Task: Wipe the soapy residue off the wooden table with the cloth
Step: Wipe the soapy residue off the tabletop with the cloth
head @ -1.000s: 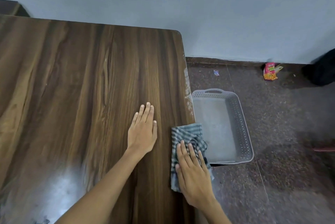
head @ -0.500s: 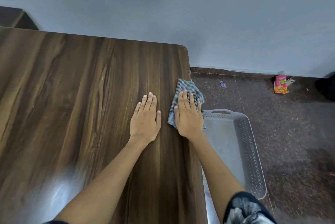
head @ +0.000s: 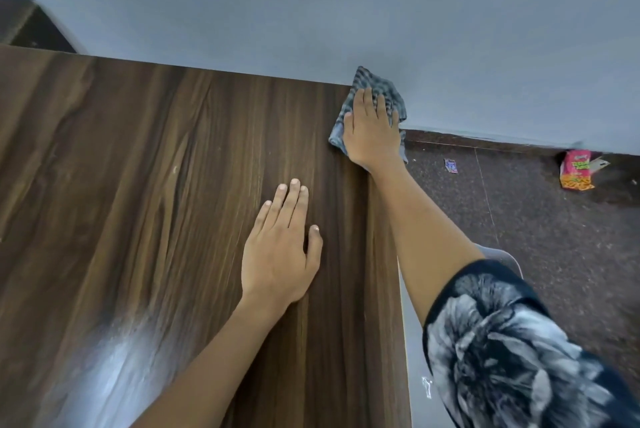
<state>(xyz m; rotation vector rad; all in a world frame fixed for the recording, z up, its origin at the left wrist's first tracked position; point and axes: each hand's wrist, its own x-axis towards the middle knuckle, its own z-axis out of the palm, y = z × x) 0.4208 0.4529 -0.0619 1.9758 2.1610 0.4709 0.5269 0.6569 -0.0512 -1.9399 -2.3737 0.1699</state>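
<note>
A dark wooden table (head: 145, 206) fills the left and middle of the head view. My right hand (head: 370, 130) presses flat, fingers straight, on a grey checked cloth (head: 375, 83) at the table's far right corner. The cloth bunches up against the wall and hangs partly over the table's edge. My left hand (head: 280, 247) rests flat on the wood, fingers straight, nearer to me and holding nothing. A pale, shiny smear (head: 114, 368) shows on the near left of the tabletop.
A grey wall (head: 346, 5) runs right behind the table. On the dark speckled floor (head: 554, 254) at the right lie a red snack wrapper (head: 576, 173) and a small scrap (head: 451, 165). A grey plastic tray (head: 509, 259) is mostly hidden behind my right arm.
My right hand has slid the cloth along the table's right edge from the near part to the far corner. My left hand has stayed flat in its place. The camera moved forward.
</note>
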